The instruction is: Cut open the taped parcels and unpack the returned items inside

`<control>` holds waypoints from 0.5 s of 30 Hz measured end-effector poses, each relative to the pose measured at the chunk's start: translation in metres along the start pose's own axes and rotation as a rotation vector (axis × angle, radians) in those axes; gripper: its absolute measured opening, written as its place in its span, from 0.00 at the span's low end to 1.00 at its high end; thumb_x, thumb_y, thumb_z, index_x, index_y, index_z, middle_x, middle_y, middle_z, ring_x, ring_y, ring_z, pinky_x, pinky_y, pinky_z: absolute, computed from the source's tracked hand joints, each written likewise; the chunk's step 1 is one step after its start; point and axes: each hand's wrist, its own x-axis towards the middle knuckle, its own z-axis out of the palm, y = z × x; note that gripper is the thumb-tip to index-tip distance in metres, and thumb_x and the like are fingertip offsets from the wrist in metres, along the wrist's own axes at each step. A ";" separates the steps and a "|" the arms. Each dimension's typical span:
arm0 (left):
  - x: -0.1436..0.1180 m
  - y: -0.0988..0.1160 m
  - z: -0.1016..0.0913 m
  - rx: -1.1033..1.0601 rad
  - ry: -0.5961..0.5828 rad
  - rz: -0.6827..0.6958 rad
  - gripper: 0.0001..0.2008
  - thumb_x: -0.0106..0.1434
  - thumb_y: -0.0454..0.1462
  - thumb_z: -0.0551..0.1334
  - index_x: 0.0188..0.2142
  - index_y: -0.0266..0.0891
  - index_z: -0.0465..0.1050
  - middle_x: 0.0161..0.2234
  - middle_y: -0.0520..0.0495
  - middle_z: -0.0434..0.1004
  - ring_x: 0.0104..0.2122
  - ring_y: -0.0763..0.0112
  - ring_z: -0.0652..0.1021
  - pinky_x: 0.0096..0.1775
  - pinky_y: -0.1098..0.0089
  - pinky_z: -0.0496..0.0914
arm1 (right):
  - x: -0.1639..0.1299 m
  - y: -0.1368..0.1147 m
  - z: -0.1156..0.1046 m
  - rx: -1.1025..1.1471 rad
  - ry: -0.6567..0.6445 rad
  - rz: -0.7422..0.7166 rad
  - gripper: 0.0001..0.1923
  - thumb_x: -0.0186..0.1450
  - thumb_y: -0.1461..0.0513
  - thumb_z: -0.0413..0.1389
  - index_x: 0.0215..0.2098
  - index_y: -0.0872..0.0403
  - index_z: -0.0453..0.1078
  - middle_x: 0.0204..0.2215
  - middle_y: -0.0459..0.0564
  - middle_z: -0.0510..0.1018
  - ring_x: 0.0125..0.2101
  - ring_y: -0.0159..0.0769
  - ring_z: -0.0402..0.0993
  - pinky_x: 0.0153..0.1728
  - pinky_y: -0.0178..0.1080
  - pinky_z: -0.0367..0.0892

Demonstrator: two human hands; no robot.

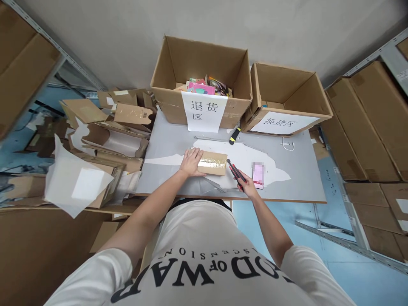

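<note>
You're pinning the taped parcel [212,163] flat-palmed with your left hand [191,162] while your right hand [247,185] is gripping the box cutter [235,171]; a slipping blade could be nicking those fingers.

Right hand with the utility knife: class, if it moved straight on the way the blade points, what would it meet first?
Probably the taped cardboard parcel. The right hand aims the utility knife up-left at its near right end, while the left hand rests on its other end. Depth is uncertain.

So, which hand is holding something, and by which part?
The right hand grips a box cutter by its handle end. The left hand only rests flat on the taped parcel.
</note>
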 end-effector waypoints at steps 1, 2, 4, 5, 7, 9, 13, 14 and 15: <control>0.001 0.000 0.000 -0.003 -0.002 -0.002 0.59 0.40 0.60 0.66 0.65 0.32 0.49 0.65 0.31 0.51 0.64 0.43 0.52 0.63 0.48 0.39 | 0.000 -0.001 -0.002 -0.005 -0.001 0.006 0.41 0.56 0.50 0.62 0.64 0.49 0.55 0.38 0.51 0.78 0.16 0.23 0.60 0.12 0.29 0.53; 0.002 -0.001 0.000 -0.005 -0.002 -0.005 0.59 0.40 0.60 0.67 0.65 0.33 0.49 0.65 0.31 0.51 0.64 0.42 0.52 0.63 0.48 0.39 | -0.001 -0.001 -0.003 -0.008 -0.004 0.011 0.41 0.56 0.50 0.62 0.64 0.49 0.55 0.37 0.51 0.78 0.15 0.23 0.60 0.12 0.30 0.53; 0.002 -0.001 0.000 -0.009 0.004 -0.009 0.59 0.41 0.60 0.66 0.65 0.33 0.49 0.64 0.31 0.52 0.64 0.42 0.53 0.63 0.48 0.39 | -0.001 -0.001 -0.006 -0.013 -0.018 0.023 0.42 0.56 0.50 0.62 0.65 0.50 0.55 0.37 0.51 0.79 0.15 0.23 0.59 0.12 0.30 0.53; 0.003 -0.001 0.000 -0.011 0.008 -0.009 0.59 0.41 0.60 0.66 0.65 0.33 0.49 0.64 0.31 0.52 0.64 0.42 0.53 0.63 0.48 0.39 | -0.002 -0.001 -0.008 -0.015 -0.025 0.028 0.42 0.56 0.51 0.62 0.65 0.50 0.55 0.36 0.51 0.79 0.15 0.23 0.59 0.12 0.30 0.53; 0.002 -0.001 0.000 -0.016 0.009 -0.015 0.59 0.41 0.60 0.66 0.65 0.33 0.49 0.64 0.31 0.52 0.64 0.42 0.53 0.63 0.48 0.40 | -0.003 -0.001 -0.009 -0.015 -0.032 0.039 0.42 0.56 0.51 0.62 0.65 0.50 0.55 0.35 0.50 0.79 0.15 0.23 0.59 0.12 0.30 0.54; 0.002 0.000 0.000 -0.021 0.002 -0.021 0.59 0.40 0.60 0.66 0.65 0.34 0.49 0.64 0.31 0.53 0.64 0.41 0.53 0.63 0.47 0.40 | -0.004 -0.001 -0.008 -0.011 -0.031 0.045 0.42 0.56 0.51 0.62 0.65 0.50 0.55 0.34 0.50 0.78 0.15 0.23 0.59 0.12 0.30 0.53; 0.003 0.000 0.000 -0.025 -0.006 -0.030 0.59 0.40 0.60 0.66 0.66 0.35 0.49 0.64 0.32 0.53 0.64 0.41 0.53 0.63 0.47 0.40 | -0.011 -0.002 -0.007 -0.014 -0.025 0.052 0.41 0.56 0.51 0.62 0.64 0.49 0.56 0.35 0.50 0.78 0.14 0.22 0.58 0.12 0.29 0.52; 0.003 0.000 0.000 -0.026 -0.008 -0.035 0.59 0.40 0.60 0.66 0.66 0.35 0.49 0.64 0.32 0.53 0.64 0.41 0.53 0.63 0.47 0.40 | -0.014 -0.001 -0.007 -0.020 -0.023 0.061 0.41 0.56 0.51 0.62 0.64 0.48 0.56 0.35 0.50 0.78 0.14 0.22 0.58 0.12 0.30 0.52; 0.003 0.000 0.000 -0.026 -0.011 -0.041 0.59 0.40 0.60 0.67 0.66 0.35 0.49 0.64 0.32 0.53 0.64 0.41 0.53 0.63 0.46 0.40 | -0.017 0.001 -0.007 -0.024 -0.023 0.072 0.40 0.56 0.51 0.62 0.64 0.48 0.57 0.36 0.50 0.79 0.14 0.23 0.59 0.12 0.30 0.52</control>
